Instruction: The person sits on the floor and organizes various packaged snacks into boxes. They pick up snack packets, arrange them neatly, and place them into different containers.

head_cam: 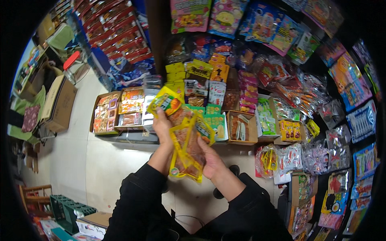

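My left hand [163,126] grips a yellow-edged plastic snack packet [178,113] with a see-through window showing brown food, its thumb on the printed top. My right hand [211,161] holds the side of another such packet [194,150]. The packets overlap and cross in front of me, above the floor, so their exact number is hard to tell. Just beyond them stand a carton of green packets [215,122], a cardboard box of packaged brown sticks [241,129] and yellow bags [175,75] on the display.
Boxes of snack packets [107,113] line the display's front. Hanging packets [224,18] cover the rack above and to the right. A large cardboard carton [58,104], a red stool [71,60] and a green plastic crate [68,212] stand on the left.
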Demonstrator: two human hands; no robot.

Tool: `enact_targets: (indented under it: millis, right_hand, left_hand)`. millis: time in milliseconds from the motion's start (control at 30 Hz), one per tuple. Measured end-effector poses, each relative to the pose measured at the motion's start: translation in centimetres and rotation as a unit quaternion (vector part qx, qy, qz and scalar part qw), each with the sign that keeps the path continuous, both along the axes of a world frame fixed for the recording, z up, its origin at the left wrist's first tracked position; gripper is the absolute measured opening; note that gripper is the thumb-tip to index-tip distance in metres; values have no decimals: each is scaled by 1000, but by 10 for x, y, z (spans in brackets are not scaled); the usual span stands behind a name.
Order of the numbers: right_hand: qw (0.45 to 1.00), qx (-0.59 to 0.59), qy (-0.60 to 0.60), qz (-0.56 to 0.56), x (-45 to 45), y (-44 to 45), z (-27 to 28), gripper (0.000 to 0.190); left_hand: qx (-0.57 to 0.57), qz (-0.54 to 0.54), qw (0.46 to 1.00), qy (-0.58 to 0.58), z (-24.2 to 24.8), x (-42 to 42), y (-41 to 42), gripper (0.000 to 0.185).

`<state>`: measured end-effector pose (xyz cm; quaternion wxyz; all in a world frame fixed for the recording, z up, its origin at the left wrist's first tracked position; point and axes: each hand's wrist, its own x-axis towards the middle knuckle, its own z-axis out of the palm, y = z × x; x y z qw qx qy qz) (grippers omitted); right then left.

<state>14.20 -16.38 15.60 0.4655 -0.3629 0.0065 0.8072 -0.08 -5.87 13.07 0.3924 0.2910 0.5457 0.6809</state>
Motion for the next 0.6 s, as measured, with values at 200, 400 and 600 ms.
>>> enact_targets:
  millis: [200,400,600]
  right_hand:
    - [1000,16,-14,-10,-14,-7,5,39]
    - [998,52,20,-38,30,15,4,28]
    - [971,139,-96,-169,55,31,29,30]
  left_hand:
    - [16,-15,999,-35,12,-7,-7,49]
    - [-6,-88,991,-96,61,-18,-1,41]
    - [-141,-330,914,-189,26,-3,-16,43]
